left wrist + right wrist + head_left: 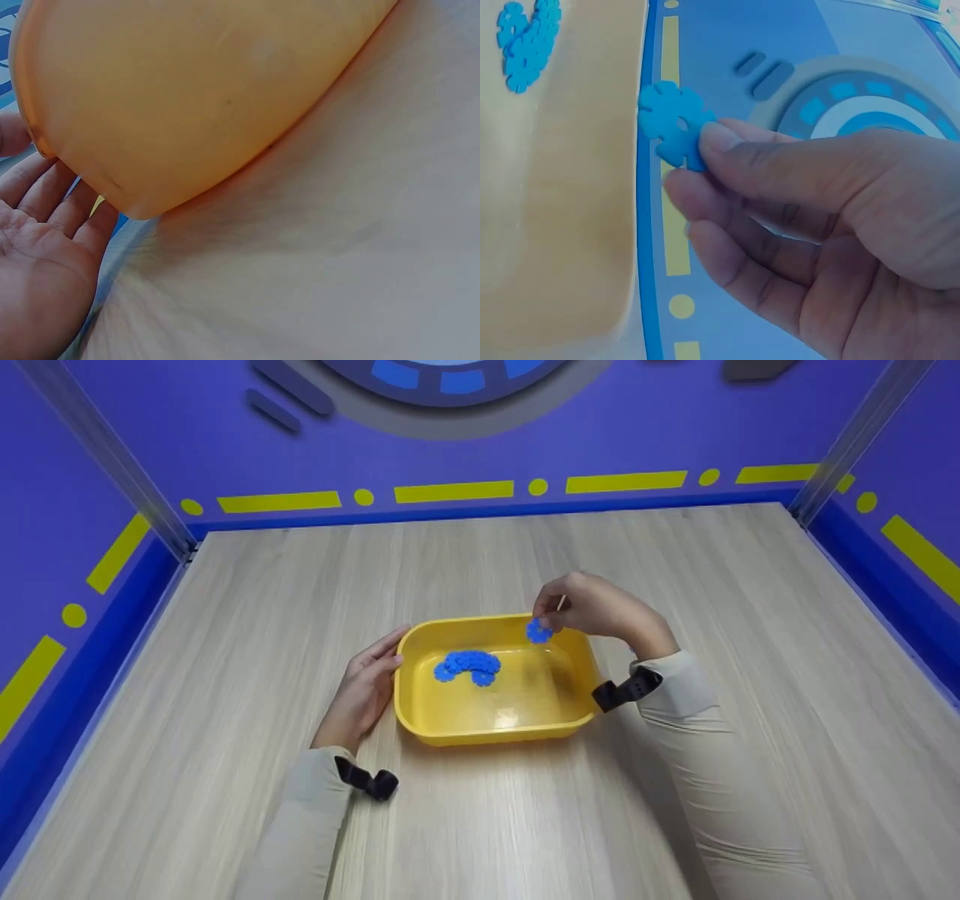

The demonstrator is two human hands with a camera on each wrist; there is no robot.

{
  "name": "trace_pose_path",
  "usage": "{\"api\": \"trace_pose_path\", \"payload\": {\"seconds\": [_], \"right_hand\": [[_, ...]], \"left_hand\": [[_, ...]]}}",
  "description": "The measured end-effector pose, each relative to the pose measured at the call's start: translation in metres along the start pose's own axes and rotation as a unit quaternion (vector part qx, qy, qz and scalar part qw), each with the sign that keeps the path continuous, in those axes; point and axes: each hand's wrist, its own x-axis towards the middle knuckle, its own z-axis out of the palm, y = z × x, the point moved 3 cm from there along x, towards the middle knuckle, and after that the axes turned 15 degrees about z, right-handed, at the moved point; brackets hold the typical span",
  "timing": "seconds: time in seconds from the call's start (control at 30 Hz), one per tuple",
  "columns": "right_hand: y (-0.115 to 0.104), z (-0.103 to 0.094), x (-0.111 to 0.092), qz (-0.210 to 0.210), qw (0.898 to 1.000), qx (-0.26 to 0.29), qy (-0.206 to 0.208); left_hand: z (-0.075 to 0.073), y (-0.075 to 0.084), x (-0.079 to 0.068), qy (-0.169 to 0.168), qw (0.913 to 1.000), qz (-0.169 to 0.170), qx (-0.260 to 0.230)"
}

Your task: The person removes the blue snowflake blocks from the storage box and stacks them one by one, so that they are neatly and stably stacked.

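The right hand (600, 604) pinches one blue disc (538, 631) above the yellow basin (495, 733), and the left hand (360, 690) touches the basin's left end.
In the head view, the other blue discs (471, 662) lie overlapping on the basin floor, toward its left side; only the right wrist view makes clear the held disc's petal-like edge, its notches and small central hole, between thumb and forefinger. The left wrist view shows the left fingers fairly straight against the outer wall. The basin looks smooth and plastic, with rounded corners; the desk (495, 825) has pale wood grain.
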Motion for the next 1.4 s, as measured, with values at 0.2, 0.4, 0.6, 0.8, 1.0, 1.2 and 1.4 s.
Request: {"api": "trace_pose_path", "payload": {"seconds": [0.2,0.4,0.6,0.8,1.0,1.2,1.4], "right_hand": [[0.019,-0.003,-0.005,0.018,0.999,0.023,0.023],[0.037,-0.005,-0.008,0.040,0.996,0.060,0.047],[0.055,-0.004,-0.011,0.066,0.992,0.084,0.066],[0.072,-0.002,-0.016,0.080,0.986,0.110,0.092],[0.091,-0.003,-0.021,0.099,0.982,0.121,0.107],[0.110,-0.004,-0.027,0.121,0.979,0.126,0.104],[0.124,-0.004,-0.032,0.128,0.979,0.124,0.101]], "left_hand": [[-0.001,0.000,0.000,-0.002,1.0000,-0.003,0.003],[-0.002,0.000,0.000,-0.010,0.9999,-0.002,-0.001],[-0.002,-0.001,0.000,-0.006,1.0000,-0.004,-0.002],[-0.001,-0.002,0.001,-0.010,0.9999,-0.002,0.000],[-0.001,-0.002,0.001,-0.007,1.0000,-0.003,0.000],[-0.001,-0.001,0.001,-0.008,1.0000,-0.001,0.003],[-0.001,-0.001,0.000,-0.016,0.9998,0.007,-0.002]]}}
